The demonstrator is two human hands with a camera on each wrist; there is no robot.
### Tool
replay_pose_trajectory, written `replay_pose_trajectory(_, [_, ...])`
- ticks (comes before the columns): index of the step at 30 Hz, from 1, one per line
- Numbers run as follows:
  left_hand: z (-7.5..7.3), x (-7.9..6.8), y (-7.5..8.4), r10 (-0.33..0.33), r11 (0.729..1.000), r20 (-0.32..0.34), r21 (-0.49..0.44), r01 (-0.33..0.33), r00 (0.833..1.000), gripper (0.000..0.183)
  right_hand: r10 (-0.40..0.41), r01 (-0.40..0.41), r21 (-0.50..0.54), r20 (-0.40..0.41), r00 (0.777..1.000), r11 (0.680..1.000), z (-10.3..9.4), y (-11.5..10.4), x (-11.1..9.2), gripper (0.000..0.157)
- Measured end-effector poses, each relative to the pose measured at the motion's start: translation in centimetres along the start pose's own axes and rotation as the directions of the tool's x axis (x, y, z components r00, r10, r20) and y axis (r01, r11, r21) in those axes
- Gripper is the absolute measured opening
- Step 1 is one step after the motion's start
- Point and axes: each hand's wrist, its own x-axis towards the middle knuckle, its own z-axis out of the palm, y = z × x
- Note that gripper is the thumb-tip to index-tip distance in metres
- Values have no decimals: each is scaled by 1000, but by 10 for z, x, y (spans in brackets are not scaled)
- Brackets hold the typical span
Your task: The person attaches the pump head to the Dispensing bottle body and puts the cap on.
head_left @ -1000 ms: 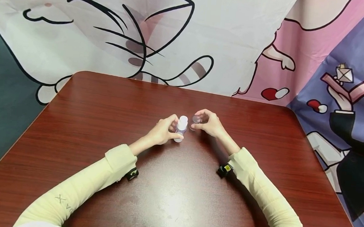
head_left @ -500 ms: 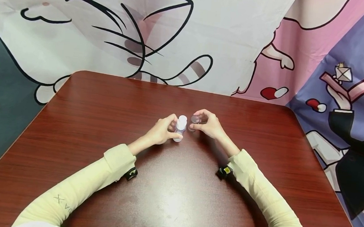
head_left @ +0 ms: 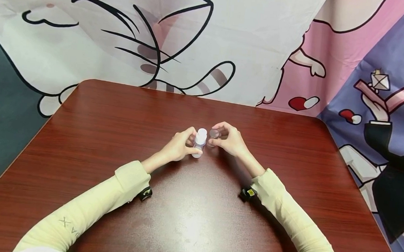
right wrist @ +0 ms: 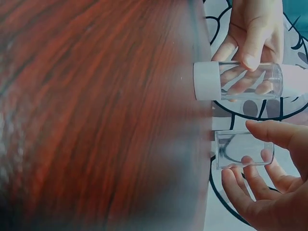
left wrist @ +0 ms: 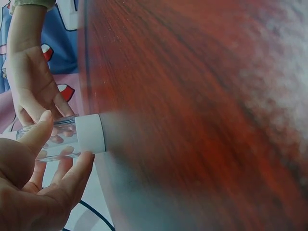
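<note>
My left hand [head_left: 178,145] holds a small bottle [head_left: 199,142] upright at the middle of the table, thumb on one side and fingers on the other. The bottle has a clear body, a white base [right wrist: 207,81] and a white top. Just right of it, my right hand [head_left: 234,142] pinches a clear, cup-shaped cap [right wrist: 244,150] between thumb and fingertips. A narrow gap separates cap and bottle. In the right wrist view both stand side by side at the tabletop; whether the cap's lower edge touches the wood, I cannot tell.
The reddish-brown wooden table [head_left: 124,112] stretches out around both hands, with a bright glare near the front. Behind it hangs a cartoon-printed cloth [head_left: 265,40]. Dark wrist devices [head_left: 247,193] sit under both pale yellow sleeves [head_left: 294,216].
My right hand has shifted slightly left with the clear cap, narrowing the gap to the bottle. The left hand keeps its hold almost unmoved.
</note>
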Motion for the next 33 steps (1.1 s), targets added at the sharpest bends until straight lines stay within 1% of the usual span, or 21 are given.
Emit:
replay_pose_trajectory(9, [-1,0,1,-18,1000,5,7,18,1000,39,-26,26,-7,-7,1000,1000,-1,-5,-2,39])
replay_pose_trajectory(15, [-1,0,1,-23,1000,6,5,23,1000,39,-30,30,12,-3,1000,999,-1,-9,-4,39])
replay_pose_trajectory(22, [-1,0,0,-1,1000,-3,8,1,1000,38,-21,21,39,-10,1000,999,-3,-14,-7,40])
replay_pose_trajectory(28, [0,0,0,6,1000,-10,0,-6,1000,38,-28,28,66,-14,1000,997,-4,-18,-8,45])
replay_pose_trajectory(33, [-1,0,0,4,1000,-7,1,-4,1000,39,-35,36,67,-12,999,997,-5,-22,-9,44])
